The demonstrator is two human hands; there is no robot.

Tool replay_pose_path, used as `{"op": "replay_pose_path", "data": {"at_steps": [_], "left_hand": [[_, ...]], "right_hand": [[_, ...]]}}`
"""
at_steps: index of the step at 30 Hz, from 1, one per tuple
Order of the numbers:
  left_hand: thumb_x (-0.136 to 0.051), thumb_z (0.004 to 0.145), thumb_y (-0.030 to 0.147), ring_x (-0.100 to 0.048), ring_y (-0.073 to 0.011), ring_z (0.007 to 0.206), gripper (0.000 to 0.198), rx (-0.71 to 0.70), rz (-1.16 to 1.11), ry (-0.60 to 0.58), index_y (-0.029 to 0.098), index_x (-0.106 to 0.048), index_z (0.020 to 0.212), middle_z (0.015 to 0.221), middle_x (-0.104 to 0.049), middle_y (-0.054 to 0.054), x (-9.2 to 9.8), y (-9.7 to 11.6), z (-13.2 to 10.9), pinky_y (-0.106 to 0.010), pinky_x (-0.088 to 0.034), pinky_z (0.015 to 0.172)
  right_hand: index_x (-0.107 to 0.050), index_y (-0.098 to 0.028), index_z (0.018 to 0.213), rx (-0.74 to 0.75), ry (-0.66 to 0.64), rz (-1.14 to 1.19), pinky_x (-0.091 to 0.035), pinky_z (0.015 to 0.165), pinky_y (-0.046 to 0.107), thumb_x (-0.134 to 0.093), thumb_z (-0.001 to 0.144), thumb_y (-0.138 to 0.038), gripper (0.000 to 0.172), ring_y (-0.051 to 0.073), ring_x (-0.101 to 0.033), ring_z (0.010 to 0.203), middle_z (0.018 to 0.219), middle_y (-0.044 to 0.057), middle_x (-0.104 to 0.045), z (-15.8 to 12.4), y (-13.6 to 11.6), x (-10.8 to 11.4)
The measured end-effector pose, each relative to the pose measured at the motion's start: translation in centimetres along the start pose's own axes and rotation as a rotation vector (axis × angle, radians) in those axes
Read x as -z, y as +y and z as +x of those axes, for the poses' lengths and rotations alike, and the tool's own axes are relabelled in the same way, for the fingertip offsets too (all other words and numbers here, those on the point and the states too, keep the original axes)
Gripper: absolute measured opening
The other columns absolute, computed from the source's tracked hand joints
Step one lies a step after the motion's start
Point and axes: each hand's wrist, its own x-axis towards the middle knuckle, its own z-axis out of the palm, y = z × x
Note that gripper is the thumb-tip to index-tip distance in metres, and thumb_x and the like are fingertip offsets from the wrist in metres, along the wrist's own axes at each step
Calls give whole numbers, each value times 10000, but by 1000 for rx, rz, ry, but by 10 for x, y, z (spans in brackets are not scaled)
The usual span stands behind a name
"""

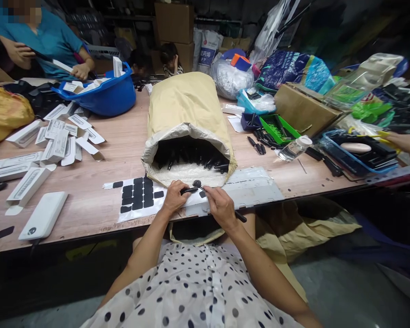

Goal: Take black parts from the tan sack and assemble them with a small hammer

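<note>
My left hand is closed around a slim black part at the table's front edge. My right hand grips a thin tool whose black handle sticks out below the palm. A small round black piece shows between the two hands, close to the right fingertips; what joins it to the tool cannot be made out. Just beyond the hands lies a tan sack, its mouth facing me, with many black parts inside. Beside my left hand is a white sheet of black stickers.
Small white boxes and a white power bank lie on the left. A blue basin stands behind them, near a co-worker in a blue shirt. On the right are a green tray, a clear bottle and a blue tray.
</note>
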Motion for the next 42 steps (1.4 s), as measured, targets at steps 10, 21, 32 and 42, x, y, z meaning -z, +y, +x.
{"op": "replay_pose_path", "data": {"at_steps": [10, 21, 32, 42], "left_hand": [[-662, 712, 133, -587, -228, 862, 113, 27, 12, -13, 232, -677, 765, 819, -675, -12, 1, 3, 1, -405, -495, 848], [-673, 719, 170, -567, -243, 881, 94, 21, 65, -41, 230, -653, 789, 834, -640, -24, 1, 4, -1, -416, -486, 850], [-602, 853, 238, -624, -230, 919, 118, -116, -86, -152, 226, -678, 943, 945, -698, -44, 11, 29, -20, -382, -508, 863], [-646, 800, 191, -657, -223, 604, 108, 54, 89, -437, 273, -639, 730, 640, -643, 9, -54, 10, -96, -329, -442, 528]], "right_hand": [[-723, -284, 1191, -37, -11, -48, -509, 796, 284, -429, 1019, -269, 341, 194, -629, 882, 899, 55, -686, 8, 20, 1], [-737, -264, 1072, 11, -71, -274, -402, 745, 318, -496, 976, -253, 260, 217, -512, 839, 871, 70, -628, 21, 68, -8], [-725, -261, 1078, -1, -70, -281, -391, 761, 325, -515, 966, -254, 238, 220, -505, 854, 883, 67, -624, 22, 65, -12], [-725, -265, 1073, 5, -66, -284, -396, 759, 328, -519, 961, -267, 234, 225, -511, 856, 893, 72, -626, 22, 67, -14]]}}
